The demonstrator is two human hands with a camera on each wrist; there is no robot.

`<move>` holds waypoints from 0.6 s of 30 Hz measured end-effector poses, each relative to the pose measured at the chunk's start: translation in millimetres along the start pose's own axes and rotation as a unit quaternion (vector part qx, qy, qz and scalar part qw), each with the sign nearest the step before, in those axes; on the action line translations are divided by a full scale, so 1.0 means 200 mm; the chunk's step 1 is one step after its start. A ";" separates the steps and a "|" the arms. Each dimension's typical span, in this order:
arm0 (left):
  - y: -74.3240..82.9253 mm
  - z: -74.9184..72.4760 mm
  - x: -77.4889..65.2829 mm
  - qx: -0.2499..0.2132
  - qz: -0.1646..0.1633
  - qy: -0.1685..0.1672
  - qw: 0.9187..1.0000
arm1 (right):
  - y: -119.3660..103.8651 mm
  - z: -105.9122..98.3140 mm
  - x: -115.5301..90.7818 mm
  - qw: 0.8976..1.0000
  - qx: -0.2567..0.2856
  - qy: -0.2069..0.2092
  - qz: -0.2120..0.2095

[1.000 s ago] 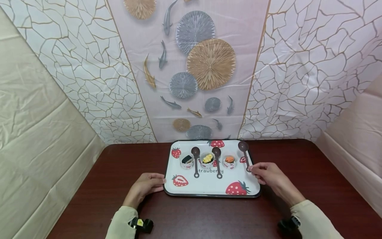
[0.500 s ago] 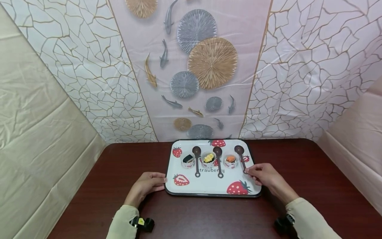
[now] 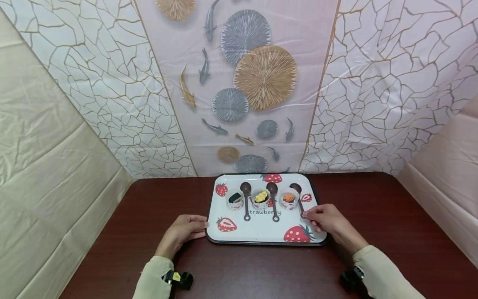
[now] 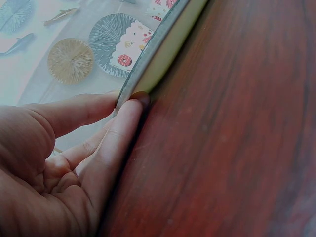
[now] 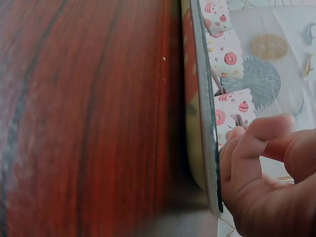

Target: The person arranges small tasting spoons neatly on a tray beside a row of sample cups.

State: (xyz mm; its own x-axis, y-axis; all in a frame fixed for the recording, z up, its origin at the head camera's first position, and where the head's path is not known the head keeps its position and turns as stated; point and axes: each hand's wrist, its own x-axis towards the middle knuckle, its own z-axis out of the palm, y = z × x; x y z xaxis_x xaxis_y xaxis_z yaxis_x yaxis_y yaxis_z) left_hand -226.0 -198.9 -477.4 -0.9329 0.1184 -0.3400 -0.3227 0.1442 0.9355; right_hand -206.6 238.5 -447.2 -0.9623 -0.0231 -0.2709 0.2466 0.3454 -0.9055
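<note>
A white strawberry-print tray (image 3: 257,230) with a dark rim lies on the table. My left hand (image 3: 183,230) pinches its left rim between thumb and fingers; the left wrist view shows that hand (image 4: 74,158) at the tray edge (image 4: 148,64). My right hand (image 3: 328,220) pinches the handle end of a brown spoon (image 3: 301,205), whose bowl lies behind the right paper cup (image 3: 288,203) with orange-topped sushi. Two more brown spoons (image 3: 246,203) (image 3: 274,203) lie between the cups. The middle cup (image 3: 260,204) holds yellow-topped sushi, the left cup (image 3: 235,204) a black-wrapped piece.
The dark red-brown table (image 3: 239,270) surrounds the tray. Behind it hangs a patterned cloth (image 3: 261,137) with fish and round leaves. Beige padded panels (image 3: 48,166) stand at both sides.
My right hand has moved left with the spoon, bringing it from the tray's right edge up beside the right cup. My left hand stays at the left rim.
</note>
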 end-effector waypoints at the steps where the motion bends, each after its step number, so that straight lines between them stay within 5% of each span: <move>1: 0.00 0.00 0.00 -0.001 0.000 0.001 1.000 | 0.00 0.00 0.00 1.000 0.000 0.000 0.000; 18: 0.01 0.00 0.00 0.003 0.002 -0.004 1.000 | 0.01 0.02 0.00 1.000 -0.002 0.000 0.010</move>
State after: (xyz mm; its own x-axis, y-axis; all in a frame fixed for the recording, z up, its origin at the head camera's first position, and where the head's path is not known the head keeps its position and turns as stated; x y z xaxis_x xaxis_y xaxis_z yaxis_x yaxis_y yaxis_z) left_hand -225.9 -198.4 -476.0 -0.9332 0.1268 -0.3363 -0.3171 0.1503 0.9364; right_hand -205.9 234.7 -449.7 -0.9572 -0.0153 -0.2889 0.2655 0.3501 -0.8983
